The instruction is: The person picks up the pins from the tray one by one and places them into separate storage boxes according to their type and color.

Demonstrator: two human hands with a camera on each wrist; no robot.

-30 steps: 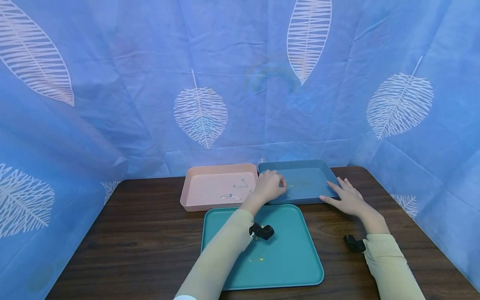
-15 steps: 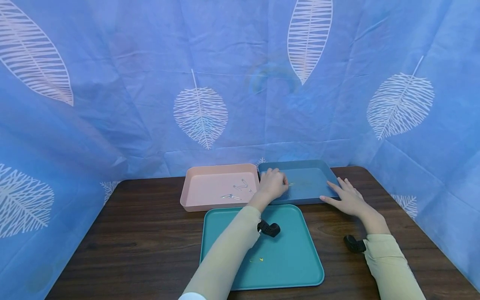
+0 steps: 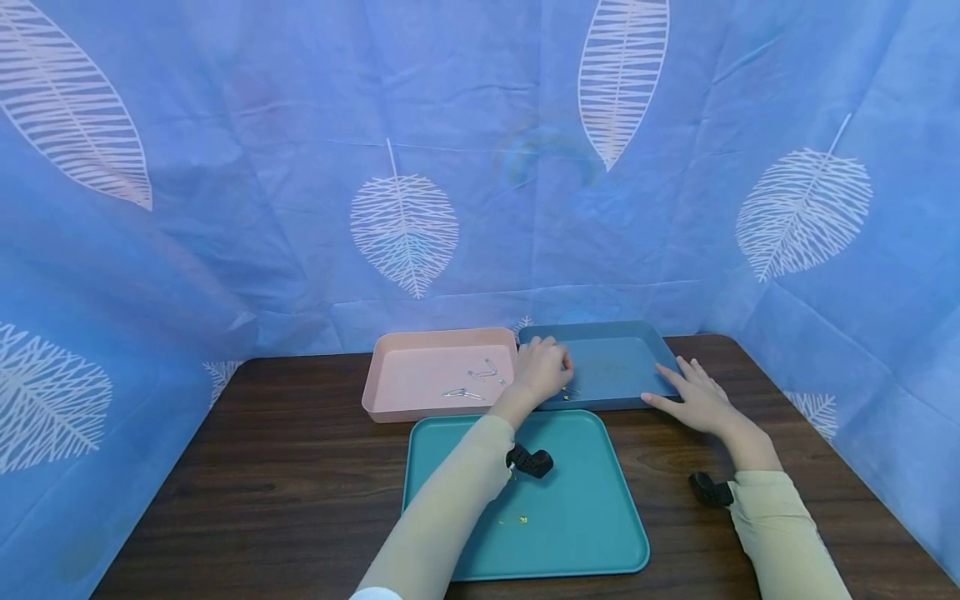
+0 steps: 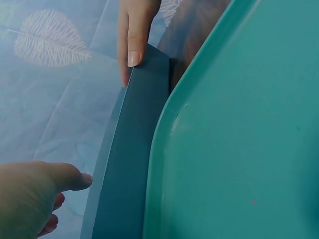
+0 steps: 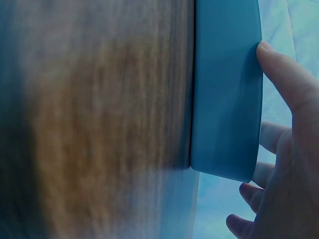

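Head view: the left hand (image 3: 542, 369), fingers curled, is positioned inside the blue tray (image 3: 622, 367); whether anything is grasped cannot be told. The right hand (image 3: 693, 396), fingers straight, is rested on its right rim.

**Blue tray at the back of the table**

The blue tray (image 3: 615, 367) is a shallow rectangular dish with a raised rim and rounded corners, sitting flat on the dark wooden table at the far right. Its left wall is just beside the pink tray, and its near edge lies along the far edge of the green tray. A small thin metal piece, too small to make out, lies inside near the front left corner (image 3: 572, 390). The rest of its floor shows plain blue
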